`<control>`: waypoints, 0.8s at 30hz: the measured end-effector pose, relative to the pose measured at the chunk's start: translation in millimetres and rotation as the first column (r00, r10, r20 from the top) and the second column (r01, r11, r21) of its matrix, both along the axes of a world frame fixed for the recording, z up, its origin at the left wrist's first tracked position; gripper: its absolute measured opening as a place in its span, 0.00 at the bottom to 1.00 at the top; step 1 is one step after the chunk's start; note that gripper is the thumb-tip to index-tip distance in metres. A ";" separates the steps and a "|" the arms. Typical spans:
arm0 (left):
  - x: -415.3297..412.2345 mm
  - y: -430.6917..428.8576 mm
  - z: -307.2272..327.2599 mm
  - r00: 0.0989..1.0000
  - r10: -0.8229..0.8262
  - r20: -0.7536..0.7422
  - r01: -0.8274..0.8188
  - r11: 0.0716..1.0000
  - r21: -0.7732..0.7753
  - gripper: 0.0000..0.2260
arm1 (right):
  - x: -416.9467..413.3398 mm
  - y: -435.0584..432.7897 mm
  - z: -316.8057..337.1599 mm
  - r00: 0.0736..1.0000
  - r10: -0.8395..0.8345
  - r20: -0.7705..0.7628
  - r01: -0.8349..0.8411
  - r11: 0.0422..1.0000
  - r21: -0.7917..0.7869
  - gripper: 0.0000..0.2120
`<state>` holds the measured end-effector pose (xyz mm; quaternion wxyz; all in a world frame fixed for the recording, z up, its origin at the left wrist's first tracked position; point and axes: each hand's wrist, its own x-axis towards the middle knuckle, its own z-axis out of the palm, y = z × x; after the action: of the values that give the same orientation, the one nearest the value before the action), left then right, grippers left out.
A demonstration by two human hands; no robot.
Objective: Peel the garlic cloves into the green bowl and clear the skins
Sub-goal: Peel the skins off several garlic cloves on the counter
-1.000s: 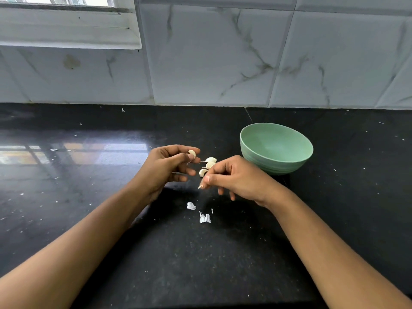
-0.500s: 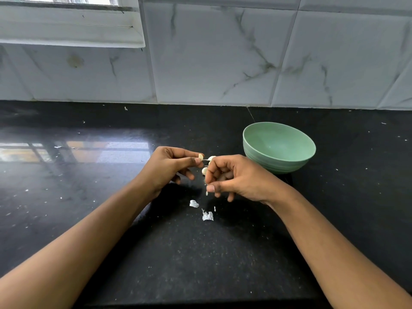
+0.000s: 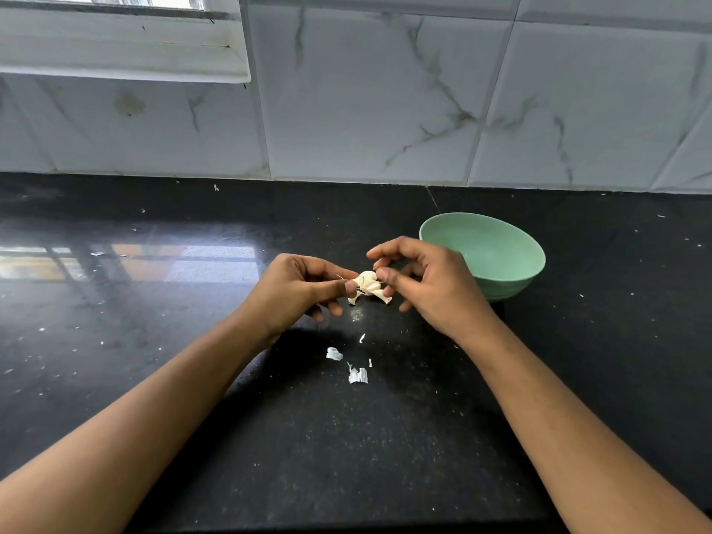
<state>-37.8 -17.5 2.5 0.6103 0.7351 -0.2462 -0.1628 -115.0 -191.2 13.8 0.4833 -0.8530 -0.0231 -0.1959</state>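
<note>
Far to the left of the green bowl [image 3: 501,260], the black counter [image 3: 154,341] carried only small white specks.

Nearer to the bowl, still on its left, the left hand [image 3: 304,291] pinched the garlic cloves [image 3: 368,287] between thumb and forefinger. 1 second before, this hand had held only 1 clove and stood a little apart from the other hand. Then the gap closed, and the 2 hands met on the same small bunch.

The cloves hung in the air just left of the bowl, above the counter and not over the bowl's mouth. Some dry skin still stuck out under them.

On the counter, in front of the bowl and to its left, lay 2 larger skin pieces [image 3: 334,353] and a few crumbs. They had not moved in this second.

The right hand [image 3: 431,287] was in front of the bowl's left rim. Its thumb and curled fingers gripped the cloves from the other side, and its forefinger was raised above them.

The bowl itself looked empty, as far as its inside could be seen.

I judge that the hands came together to break or strip the bunch. So the peeling was at an early point: no clove was in the bowl yet, and the skins were not cleared.
</note>
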 end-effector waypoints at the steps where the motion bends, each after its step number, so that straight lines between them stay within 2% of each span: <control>1: -0.8 -0.3 -0.3 1.000 -0.012 0.001 0.012 1.000 -0.002 0.04 | 0.6 0.3 -2.0 1.000 -0.002 0.011 0.002 0.999 -0.043 0.08; 4: -2.1 -0.3 -0.1 1.000 -0.027 0.013 0.027 0.999 -0.018 0.03 | 1.5 2.9 -5.7 0.999 -0.001 0.047 0.009 0.985 -0.171 0.05; 8: -0.8 0.3 0.4 0.999 -0.033 0.017 0.034 0.998 -0.054 0.09 | 0.6 2.5 -3.4 1.000 -0.003 0.029 0.007 0.990 -0.142 0.02; 11: -1.2 0.0 -0.5 0.999 -0.038 0.016 0.039 0.997 -0.061 0.09 | 0.1 1.3 -2.1 1.000 0.006 0.011 -0.005 0.987 -0.163 0.01; 17: -4.4 -0.5 0.5 0.998 -0.050 0.026 0.052 0.996 -0.067 0.11 | -0.2 -0.9 -2.6 0.998 -0.028 0.047 0.041 0.952 -0.304 0.02; 21: -6.1 -0.1 2.7 0.998 -0.056 0.020 0.057 0.996 -0.069 0.12 | 1.6 -1.7 -4.1 0.995 0.007 0.102 0.038 0.902 -0.429 0.03; 24: -7.7 0.1 4.5 0.997 -0.067 -0.042 0.063 0.994 -0.089 0.11 | 1.5 -1.7 -3.9 0.986 0.065 0.153 0.019 0.871 -0.491 0.03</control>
<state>-45.6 -17.4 7.0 0.6418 0.6953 -0.2631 -0.1881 -113.5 -192.9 9.9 0.2497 -0.9281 -0.1222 -0.2477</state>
